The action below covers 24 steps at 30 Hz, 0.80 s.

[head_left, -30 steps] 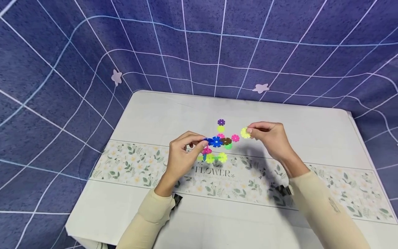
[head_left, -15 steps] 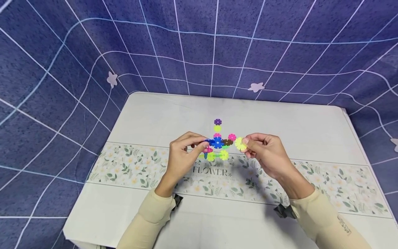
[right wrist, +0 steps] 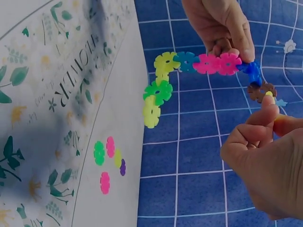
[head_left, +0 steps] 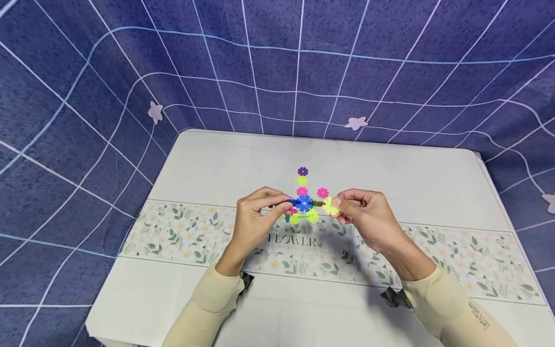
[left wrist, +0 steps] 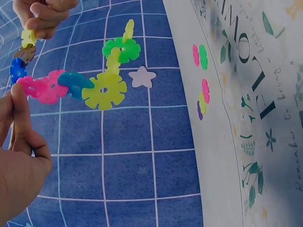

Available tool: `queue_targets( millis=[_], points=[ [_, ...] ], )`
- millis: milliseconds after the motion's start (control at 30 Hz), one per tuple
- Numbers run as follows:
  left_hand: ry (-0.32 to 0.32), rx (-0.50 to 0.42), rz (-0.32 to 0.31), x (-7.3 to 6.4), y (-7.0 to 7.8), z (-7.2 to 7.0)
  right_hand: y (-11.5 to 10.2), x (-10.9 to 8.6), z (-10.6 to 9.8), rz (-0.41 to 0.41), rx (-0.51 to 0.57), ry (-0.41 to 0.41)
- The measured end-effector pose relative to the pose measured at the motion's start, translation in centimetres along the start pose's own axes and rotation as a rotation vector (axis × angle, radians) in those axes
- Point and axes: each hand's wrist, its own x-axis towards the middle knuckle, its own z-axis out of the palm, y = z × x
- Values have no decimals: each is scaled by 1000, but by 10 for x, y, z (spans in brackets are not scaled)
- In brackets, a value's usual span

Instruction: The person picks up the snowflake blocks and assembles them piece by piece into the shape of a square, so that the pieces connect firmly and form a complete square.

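Observation:
Notched plastic flower discs are slotted into a bent chain. My left hand (head_left: 262,219) pinches this chain at its blue discs (head_left: 305,204), near where they join the pink ones (left wrist: 52,87). From there a teal disc (left wrist: 75,85), yellow discs (left wrist: 105,91) and a green one (left wrist: 121,49) hang away from the fingers. At the other end sits a brown disc (right wrist: 260,92). My right hand (head_left: 368,217) pinches a loose yellow disc (head_left: 329,206) by its edge, against the brown disc. Fingers partly hide that contact, so how deep the slots engage cannot be told.
Loose discs lie on the white table cover (head_left: 234,159) beyond the hands: purple (head_left: 302,171), yellow (head_left: 302,180), pink (head_left: 323,193), another pink (head_left: 301,191) and green (right wrist: 99,152). A blue gridded curtain (head_left: 277,67) hangs behind the table.
My right hand has moved left and down, bringing the yellow disc from apart to the brown disc. The left hand keeps its pinch on the chain, whose brown end has turned edge-on.

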Motion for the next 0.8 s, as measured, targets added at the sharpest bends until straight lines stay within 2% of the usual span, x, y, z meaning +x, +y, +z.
queue_targets(
  millis=[167, 300, 500, 700, 800],
  points=[
    [7, -1, 21, -5, -18, 2, 0, 0, 1, -8, -33, 15],
    [20, -10, 42, -6, -24, 3, -1, 0, 3, -8, -55, 33],
    [60, -53, 47, -7, -21, 4, -2, 0, 8, -8, -99, 38],
    [72, -53, 38, -5, -6, 3, 0, 0, 11, -6, -112, 41],
    [74, -52, 37, -7, -10, 2, 1, 0, 13, -3, -88, 38]
  ],
)
